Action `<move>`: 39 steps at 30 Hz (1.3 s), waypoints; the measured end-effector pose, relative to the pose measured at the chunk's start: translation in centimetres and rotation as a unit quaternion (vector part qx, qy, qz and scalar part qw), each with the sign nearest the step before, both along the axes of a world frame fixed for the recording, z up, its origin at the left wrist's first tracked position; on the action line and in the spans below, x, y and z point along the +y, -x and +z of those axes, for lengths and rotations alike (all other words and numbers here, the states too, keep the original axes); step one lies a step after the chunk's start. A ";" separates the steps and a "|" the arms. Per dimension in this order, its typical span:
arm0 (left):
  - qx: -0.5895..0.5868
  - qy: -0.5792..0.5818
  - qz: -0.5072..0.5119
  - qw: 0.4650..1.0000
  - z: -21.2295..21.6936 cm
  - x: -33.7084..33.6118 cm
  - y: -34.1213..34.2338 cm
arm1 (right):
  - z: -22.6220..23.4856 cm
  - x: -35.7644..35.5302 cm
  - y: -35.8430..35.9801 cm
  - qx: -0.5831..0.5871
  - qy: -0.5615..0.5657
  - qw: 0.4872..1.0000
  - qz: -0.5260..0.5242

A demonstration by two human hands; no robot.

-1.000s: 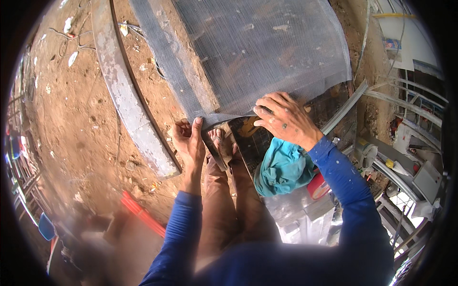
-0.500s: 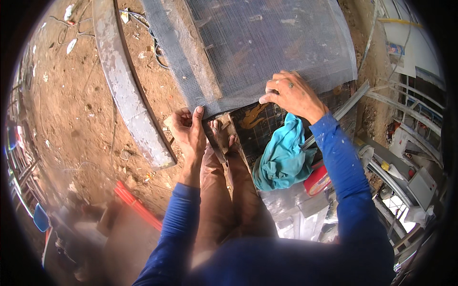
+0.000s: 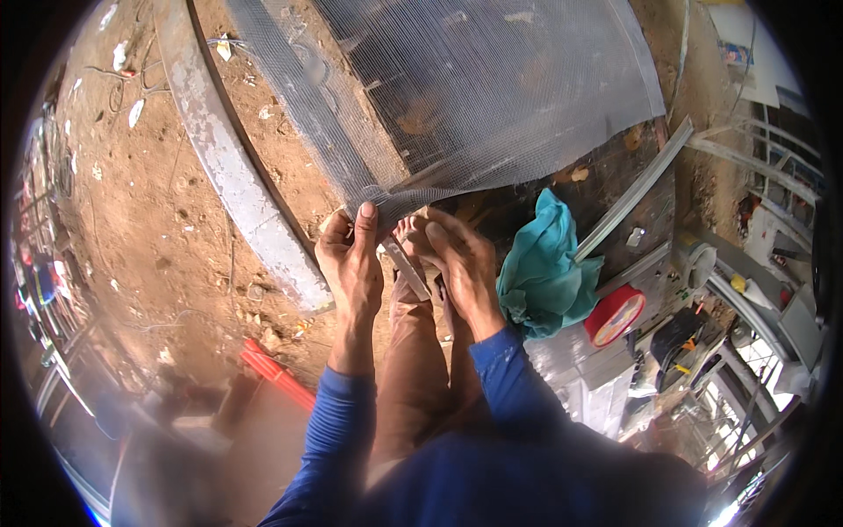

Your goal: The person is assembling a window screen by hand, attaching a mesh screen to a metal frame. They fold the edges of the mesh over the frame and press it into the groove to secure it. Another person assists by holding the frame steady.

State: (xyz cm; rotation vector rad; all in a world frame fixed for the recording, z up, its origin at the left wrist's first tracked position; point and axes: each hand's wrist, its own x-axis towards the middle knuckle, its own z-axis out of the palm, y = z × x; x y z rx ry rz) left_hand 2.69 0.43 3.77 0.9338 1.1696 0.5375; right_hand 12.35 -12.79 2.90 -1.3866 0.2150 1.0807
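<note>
Off to your left a long grey beam (image 3: 230,167) lies on the bare dirt ground (image 3: 132,220), running from the top down toward your feet, and your left hand (image 3: 351,263) has its grip pinched tight on the near corner of the wire mesh sheet (image 3: 492,88). That sheet stretches up and away from you, long axis angling from that lower corner toward the upper right. Your right hand (image 3: 461,263), fingers curled, grips the same edge just beside it, teal cloth (image 3: 544,268) and red tape roll (image 3: 615,314) to its right.

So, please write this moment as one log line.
left hand: pinches wire mesh corner | right hand: fingers at mesh edge | teal cloth, red tape roll beside
</note>
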 end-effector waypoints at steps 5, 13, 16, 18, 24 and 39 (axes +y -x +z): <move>-0.037 0.047 0.027 0.998 1.6 0.1 -0.2 | -1.2 2.1 -1.5 0.091 -0.124 0.980 -0.123; -0.019 0.059 0.026 0.998 0.3 0.2 0.0 | -1.4 3.7 -3.0 0.047 -0.077 0.988 -0.125; -0.030 0.060 0.043 0.997 -0.5 0.0 -0.1 | -0.8 4.2 -2.9 0.022 -0.012 0.993 -0.116; -0.035 0.054 0.051 0.997 -0.9 -0.2 -0.2 | -0.6 4.4 -3.0 0.004 0.002 0.995 -0.097; -0.046 0.058 0.064 0.995 -1.2 -0.8 -0.7 | -0.6 4.4 -3.3 -0.008 0.026 0.996 -0.082; -0.020 0.056 0.045 0.997 -0.5 -0.7 -1.5 | -0.1 4.6 -3.0 0.013 0.009 0.998 -0.064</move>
